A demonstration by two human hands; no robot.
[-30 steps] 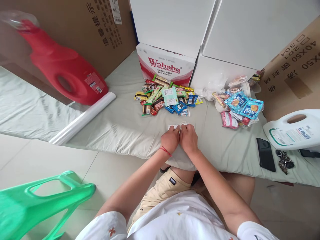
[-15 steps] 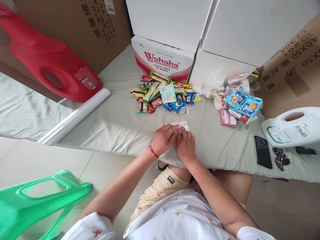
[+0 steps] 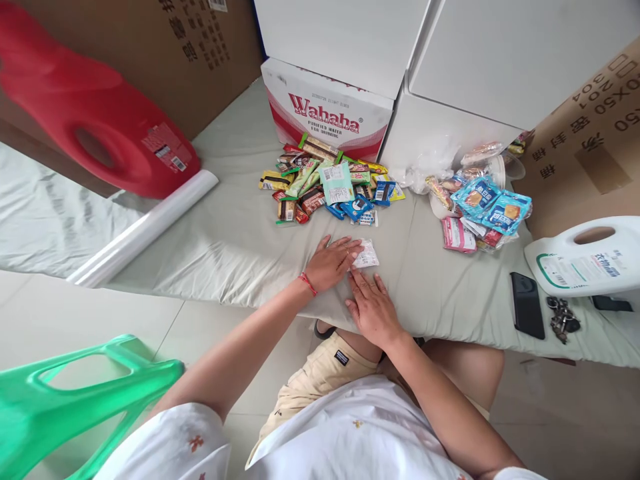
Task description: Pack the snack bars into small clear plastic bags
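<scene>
Left grip spread flat, apparently against the white packet — right grip loosely spread on the cloth.

A small white printed packet lies on the wrinkled grey-green cloth

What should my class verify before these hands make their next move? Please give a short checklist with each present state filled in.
1. White packet resting on the cloth: ok.
2. Left hand at the packet: ok, it overlaps the packet's left edge.
3. Right hand clear of the packet: cannot tell; it reaches the near edge, contact unclear.
4. Packet sealed: cannot tell, too small to see.
5. Left snack heap and right snack heap gathered as one: not ok, they lie apart.
6. Phone away from both hands: ok, it lies beside the keys.
</scene>
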